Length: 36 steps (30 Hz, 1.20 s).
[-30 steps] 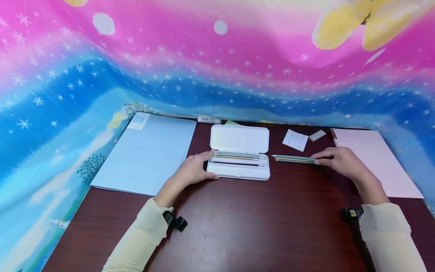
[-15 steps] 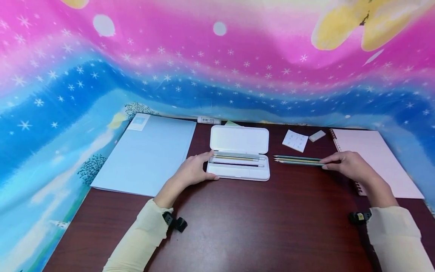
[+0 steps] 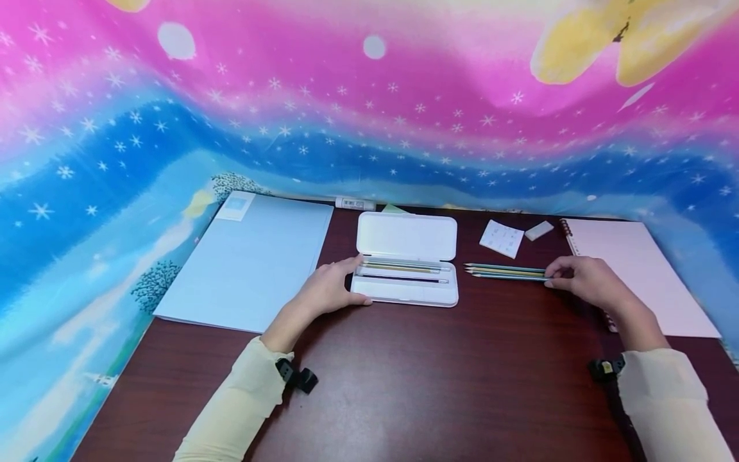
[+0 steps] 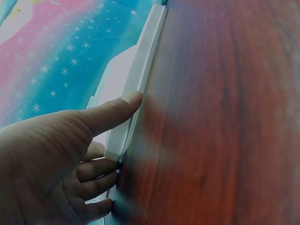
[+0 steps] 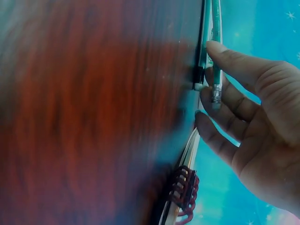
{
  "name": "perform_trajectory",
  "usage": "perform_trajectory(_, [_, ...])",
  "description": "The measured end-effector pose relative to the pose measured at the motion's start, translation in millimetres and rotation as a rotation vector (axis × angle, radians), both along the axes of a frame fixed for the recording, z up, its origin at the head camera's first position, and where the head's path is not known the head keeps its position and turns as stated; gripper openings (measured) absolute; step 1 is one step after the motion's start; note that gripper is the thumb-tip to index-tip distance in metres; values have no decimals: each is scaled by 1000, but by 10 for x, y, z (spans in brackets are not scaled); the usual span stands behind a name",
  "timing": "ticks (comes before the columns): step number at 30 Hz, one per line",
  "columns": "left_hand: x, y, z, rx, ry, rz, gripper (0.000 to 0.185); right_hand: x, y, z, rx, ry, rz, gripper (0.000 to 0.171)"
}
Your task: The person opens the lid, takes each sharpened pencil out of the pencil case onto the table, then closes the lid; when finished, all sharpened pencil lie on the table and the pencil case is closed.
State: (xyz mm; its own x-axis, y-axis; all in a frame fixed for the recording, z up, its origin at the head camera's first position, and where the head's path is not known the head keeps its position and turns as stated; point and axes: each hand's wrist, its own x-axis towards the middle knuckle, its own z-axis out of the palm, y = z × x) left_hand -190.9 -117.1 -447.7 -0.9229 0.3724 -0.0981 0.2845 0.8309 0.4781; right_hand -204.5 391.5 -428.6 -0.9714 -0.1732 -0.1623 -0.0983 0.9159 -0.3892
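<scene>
Study desk [image 3: 404, 385]: notebooks [image 3: 641, 269], pencil case [image 3: 407, 266]

Left hand [image 3: 330, 290] fingers curled, thumb extended, right hand [image 3: 583, 279] fingertips pinching
</scene>
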Motion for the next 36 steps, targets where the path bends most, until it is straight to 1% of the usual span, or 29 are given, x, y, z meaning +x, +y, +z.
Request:
perform_trajectory(5, [4,-3,12,2,-1,-5,99,-37,-42,-8,2,-4,23,9])
perform_trajectory(13, [-4,13,35,-1,-6,-3,99,-67,-106,-17,14,20,23,13])
perform_trajectory(16, [-7,14,46,-4,4,-7,99,-56,-153,5,-16,44,15,15])
perform_trajectory(18, [-8,10,51,-5,3,-7,99,-43,-210,29,-56,61,13,17])
perform_trajectory(21, [-5,3,49,-3,1,-6,98,-23,-361,73,-128,69,35,18])
perform_trajectory(25, [5,-4,40,-1,6,-6,99,-17,-650,143,-202,58,93,17])
perform_trajectory(29, [9,-5,28,-5,3,-5,99,-44,-953,170,-239,41,138,19])
perform_trajectory(36, [3,-3,-6,-3,3,-3,99,-87,-1414,149,-266,-8,221,21])
